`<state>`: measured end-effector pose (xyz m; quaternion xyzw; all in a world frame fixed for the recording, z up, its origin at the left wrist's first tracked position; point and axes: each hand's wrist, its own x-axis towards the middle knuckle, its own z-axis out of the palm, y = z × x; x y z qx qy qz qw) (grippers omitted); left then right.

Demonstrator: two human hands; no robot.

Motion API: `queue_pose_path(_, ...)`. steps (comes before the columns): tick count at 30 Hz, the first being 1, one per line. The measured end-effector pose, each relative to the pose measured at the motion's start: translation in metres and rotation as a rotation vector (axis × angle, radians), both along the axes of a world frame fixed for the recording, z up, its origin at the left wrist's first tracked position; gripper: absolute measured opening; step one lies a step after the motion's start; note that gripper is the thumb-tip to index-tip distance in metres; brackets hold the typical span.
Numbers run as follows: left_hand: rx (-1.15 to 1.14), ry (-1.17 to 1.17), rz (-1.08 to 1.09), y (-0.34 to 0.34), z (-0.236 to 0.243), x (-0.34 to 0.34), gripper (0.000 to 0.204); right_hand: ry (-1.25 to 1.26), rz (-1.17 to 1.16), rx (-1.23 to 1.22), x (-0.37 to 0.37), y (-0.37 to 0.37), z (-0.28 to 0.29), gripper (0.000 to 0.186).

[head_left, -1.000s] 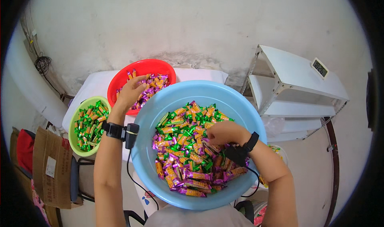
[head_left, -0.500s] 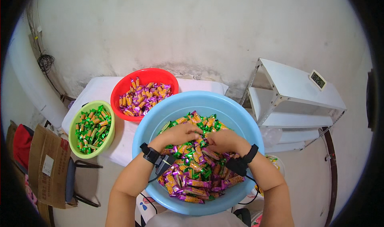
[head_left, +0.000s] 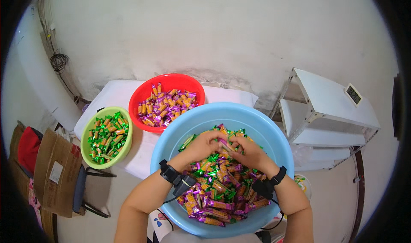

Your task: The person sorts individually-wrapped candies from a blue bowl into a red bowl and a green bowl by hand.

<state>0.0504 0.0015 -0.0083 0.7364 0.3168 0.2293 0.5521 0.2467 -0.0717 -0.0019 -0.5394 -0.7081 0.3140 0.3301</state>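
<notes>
Three round, smooth plastic basins, one each of blue point(head_left: 171, 131), red point(head_left: 136, 95) and lime green point(head_left: 87, 155), hold stick-shaped packets in shiny, crinkled film; the blue one, widest, mixes green and purple wrappers, too many to count, while the red holds purple and the lime green. One purple packet point(head_left: 226, 145) is between the two hands, above the blue basin's heap; the right hand point(head_left: 251, 154) grasps it between thumb and fingers; the left hand point(head_left: 205, 145) has its fingertips at the other end, though I cannot tell whether they pinch it. One second earlier the left hand is over the red basin; now it meets the right, and the packet shows between them.
</notes>
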Motion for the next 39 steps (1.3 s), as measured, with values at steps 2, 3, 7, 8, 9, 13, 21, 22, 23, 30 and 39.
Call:
queue_pose_path(2,-0.017,-0.116,0.193,0.016,0.003,-0.008,0.020,0.019,0.005,0.075,0.002,0.003,-0.005,0.026)
queue_pose_path(3,-0.036,-0.233,0.384,0.024,0.002,-0.015,0.020,0.038,0.007,0.147,0.002,0.003,-0.010,0.027)
queue_pose_path(7,-0.019,-0.786,0.823,0.071,-0.001,-0.055,0.040,-0.236,0.124,0.113,0.006,0.009,-0.018,0.030)
queue_pose_path(8,-0.025,-0.780,0.826,0.074,-0.005,-0.062,0.040,-0.215,0.148,0.090,0.002,0.009,-0.017,0.029)
queue_pose_path(9,-0.089,-0.825,0.942,0.077,-0.005,-0.067,0.043,-0.199,0.173,0.075,0.000,0.009,-0.016,0.028)
queue_pose_path(13,-0.068,-0.679,0.842,0.067,-0.001,-0.070,0.041,-0.188,0.222,0.109,-0.001,0.005,-0.022,0.026)
queue_pose_path(21,0.478,0.885,-0.326,0.023,-0.011,-0.047,0.023,-0.305,0.204,0.065,0.000,0.006,-0.025,0.026)
queue_pose_path(22,0.483,0.885,-0.328,0.013,-0.008,-0.042,0.023,-0.290,0.187,0.120,0.003,0.007,-0.027,0.025)
queue_pose_path(23,0.485,0.977,-0.345,0.002,-0.004,-0.037,0.021,-0.291,0.182,0.123,0.005,0.005,-0.025,0.025)
queue_pose_path(30,0.593,1.147,-0.366,-0.007,-0.025,-0.030,0.023,-0.329,0.165,0.025,0.011,0.012,-0.029,0.024)
queue_pose_path(39,0.474,1.087,-0.444,0.002,-0.029,-0.032,0.021,-0.322,0.161,0.023,0.020,0.014,-0.031,0.022)
